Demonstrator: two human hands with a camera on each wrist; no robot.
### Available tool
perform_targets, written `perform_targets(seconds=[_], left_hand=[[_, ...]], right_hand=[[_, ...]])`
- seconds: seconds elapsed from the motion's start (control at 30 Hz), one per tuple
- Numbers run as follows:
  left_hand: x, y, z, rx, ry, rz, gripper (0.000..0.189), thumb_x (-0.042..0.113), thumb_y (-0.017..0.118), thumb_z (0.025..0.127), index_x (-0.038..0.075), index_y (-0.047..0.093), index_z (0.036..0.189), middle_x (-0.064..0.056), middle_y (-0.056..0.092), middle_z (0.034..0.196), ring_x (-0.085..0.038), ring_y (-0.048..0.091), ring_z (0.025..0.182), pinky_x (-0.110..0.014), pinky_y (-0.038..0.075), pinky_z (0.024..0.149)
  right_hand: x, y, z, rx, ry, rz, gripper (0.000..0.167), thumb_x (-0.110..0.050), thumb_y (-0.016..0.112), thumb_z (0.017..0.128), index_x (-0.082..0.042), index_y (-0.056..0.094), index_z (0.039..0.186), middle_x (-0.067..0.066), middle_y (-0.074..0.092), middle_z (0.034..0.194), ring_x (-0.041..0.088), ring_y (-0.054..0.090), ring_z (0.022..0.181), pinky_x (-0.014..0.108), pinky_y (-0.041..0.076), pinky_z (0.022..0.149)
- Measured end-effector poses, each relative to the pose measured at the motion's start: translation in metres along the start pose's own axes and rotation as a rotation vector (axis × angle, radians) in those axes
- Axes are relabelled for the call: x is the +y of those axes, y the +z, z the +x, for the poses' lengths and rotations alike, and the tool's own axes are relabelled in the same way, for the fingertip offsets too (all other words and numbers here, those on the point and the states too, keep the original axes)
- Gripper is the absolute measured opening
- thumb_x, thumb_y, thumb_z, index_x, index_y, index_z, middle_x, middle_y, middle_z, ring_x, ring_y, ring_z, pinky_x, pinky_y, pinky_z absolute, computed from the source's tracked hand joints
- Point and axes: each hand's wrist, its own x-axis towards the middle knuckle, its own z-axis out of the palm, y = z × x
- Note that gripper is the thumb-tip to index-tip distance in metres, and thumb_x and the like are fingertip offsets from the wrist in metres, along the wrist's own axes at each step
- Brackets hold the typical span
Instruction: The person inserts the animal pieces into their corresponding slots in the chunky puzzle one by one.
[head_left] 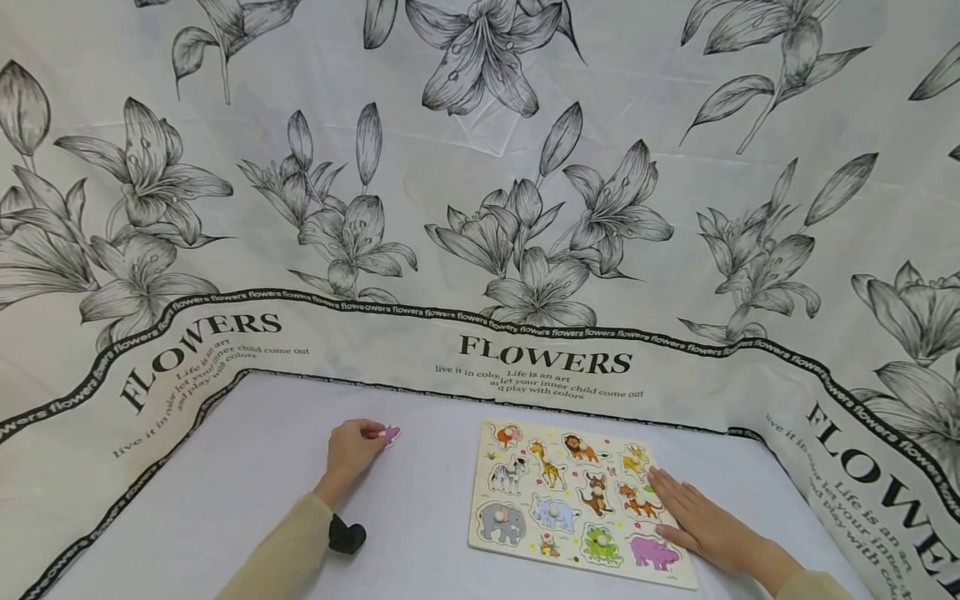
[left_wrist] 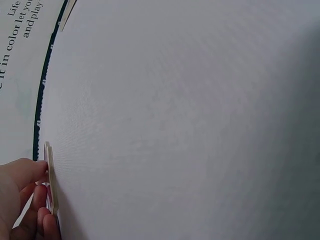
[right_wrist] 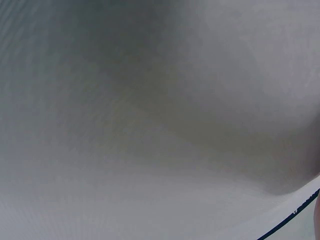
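My left hand (head_left: 354,452) is left of the board, above the white cloth, with a small purple puzzle piece (head_left: 392,434) pinched between thumb and fingers. The left wrist view shows this thin wooden piece (left_wrist: 51,185) almost edge-on, its outline hard to make out. A wooden animal puzzle board (head_left: 577,560) lies flat, bearing an elephant (head_left: 501,523), a giraffe, a lion, a frog and several other animals. At its lower right corner is a purple hippo picture (head_left: 654,552). My right hand (head_left: 701,521) rests on the board's right edge with fingers extended.
White cloth (head_left: 427,500) covers the work surface. Behind and at both sides hangs a curtain (head_left: 540,367) printed with flowers and lettering. A black device (head_left: 347,536) sits by the left wrist. The right wrist view shows mostly blurred cloth.
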Motion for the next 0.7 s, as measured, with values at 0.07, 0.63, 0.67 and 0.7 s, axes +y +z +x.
perform_targets(seconds=[0.07,0.63,0.67,0.7], left_hand=[[0.0002,0.0002,-0.0001,0.003,-0.009,0.000,0.013,0.007,0.073,0.076,0.001,0.075,0.088,-0.009,0.072,0.078,-0.015,0.062,0.069,-0.026,0.044,0.063],[0.0026,0.0005,-0.0012,0.020,-0.042,-0.005,0.012,0.008,0.074,0.079,0.001,0.076,0.088,-0.011,0.073,0.078,-0.016,0.063,0.069,-0.026,0.046,0.061],[0.0031,0.0007,-0.0014,0.023,-0.042,-0.006,0.012,0.009,0.074,0.078,0.002,0.076,0.088,-0.011,0.073,0.078,-0.017,0.064,0.070,-0.026,0.046,0.061],[0.0035,0.0011,-0.0016,0.024,-0.044,-0.008,0.012,0.009,0.074,0.078,0.002,0.076,0.088,-0.010,0.073,0.078,-0.016,0.064,0.070,-0.026,0.046,0.061]], right_hand=[[0.0001,0.0004,-0.0002,0.000,0.004,0.007,0.070,-0.032,0.055,0.096,0.001,0.024,0.150,-0.017,-0.009,0.157,-0.014,-0.018,0.138,0.004,-0.013,0.107],[0.0041,0.0049,-0.0021,-0.011,0.014,0.017,0.070,-0.033,0.054,0.097,0.000,0.024,0.150,-0.006,0.006,0.161,-0.013,-0.016,0.140,0.004,-0.014,0.107],[0.0041,0.0049,-0.0022,-0.010,0.015,0.017,0.069,-0.034,0.054,0.097,0.000,0.025,0.150,-0.005,0.006,0.161,-0.013,-0.015,0.140,0.004,-0.014,0.107],[0.0041,0.0049,-0.0023,-0.008,0.014,0.017,0.069,-0.033,0.054,0.097,0.000,0.025,0.150,-0.005,0.007,0.161,-0.013,-0.015,0.140,0.004,-0.013,0.107]])
